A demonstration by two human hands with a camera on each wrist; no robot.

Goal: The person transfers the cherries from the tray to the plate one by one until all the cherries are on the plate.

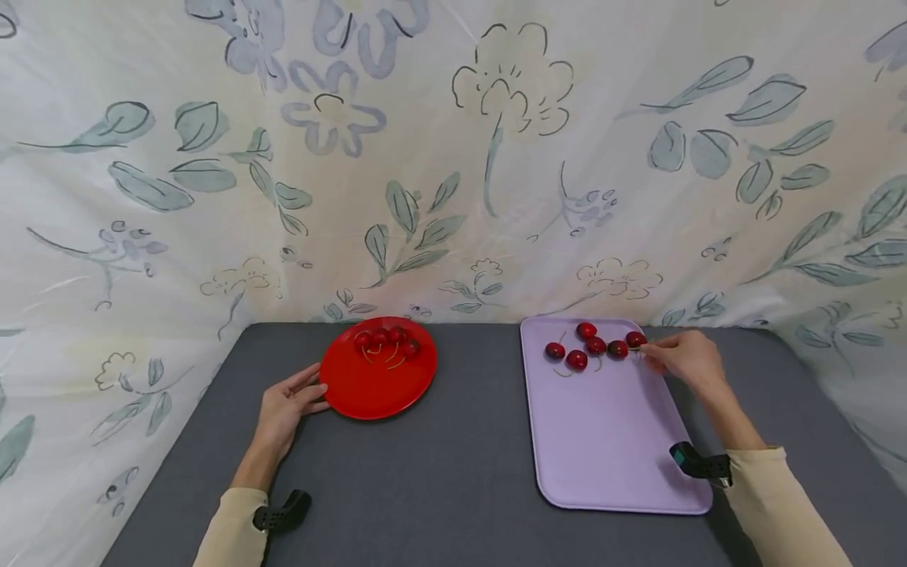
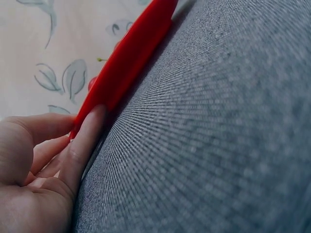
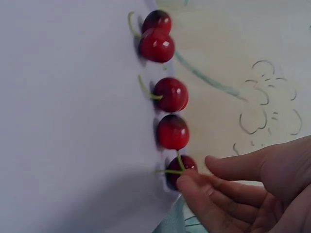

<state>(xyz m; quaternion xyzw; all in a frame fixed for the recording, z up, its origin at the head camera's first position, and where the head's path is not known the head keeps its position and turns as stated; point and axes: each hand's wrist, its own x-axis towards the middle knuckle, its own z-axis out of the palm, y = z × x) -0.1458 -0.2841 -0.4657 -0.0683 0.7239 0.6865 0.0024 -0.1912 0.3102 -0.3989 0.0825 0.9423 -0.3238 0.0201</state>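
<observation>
1. The left hand (image 1: 286, 405) pinches the near-left rim of the red plate (image 1: 375, 390), thumb and fingers at its edge. Four cherries (image 1: 380, 337) lie towards the plate's far side. If this grip lifts or twists the rim, the plate could tilt and the round fruit roll; a sideways tug could do the same.

2. The right hand (image 1: 683, 358) is at the tray's (image 1: 602, 449) far right corner, fingertips about the end cherry (image 3: 181, 167). In the right wrist view one fingertip overlaps this cherry while another digit appears just beside it, so I cannot tell whether they pinch it.

3. That skin looks glossy. A one-sided touch could make the fruit skid away or roll over the low rim onto the dark table (image 1: 468, 441).

4. A second cherry (image 3: 173, 132) sits close beside it, with stems between them. Fingers closing wide, or a snagged stem, could drag or knock this neighbour.

5. The other four on the tray are grouped to the left along its far end. A nudge passed along could scatter them, since nothing visible holds them in place.
</observation>
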